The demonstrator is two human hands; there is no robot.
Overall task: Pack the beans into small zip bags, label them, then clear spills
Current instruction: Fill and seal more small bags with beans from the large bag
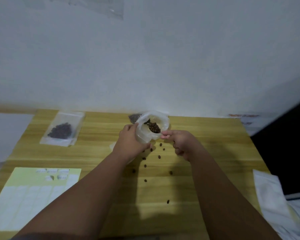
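A clear plastic bag (161, 121) with its mouth held wide shows a heap of brown beans (154, 127) inside, above the far middle of the wooden table (100, 153). My left hand (128, 142) grips the bag's left side. My right hand (182, 142) pinches the near right edge of its rim. Several spilled beans (158, 156) lie scattered on the wood between and below my hands. A filled small zip bag (62, 130) lies flat at the far left. Another dark packet (134, 117) peeks out behind the open bag.
A yellow-green label sheet (29, 191) with several white stickers lies at the near left. White flat bags (270, 196) hang over the table's right edge. A white wall rises directly behind the table, and a dark area is at the right.
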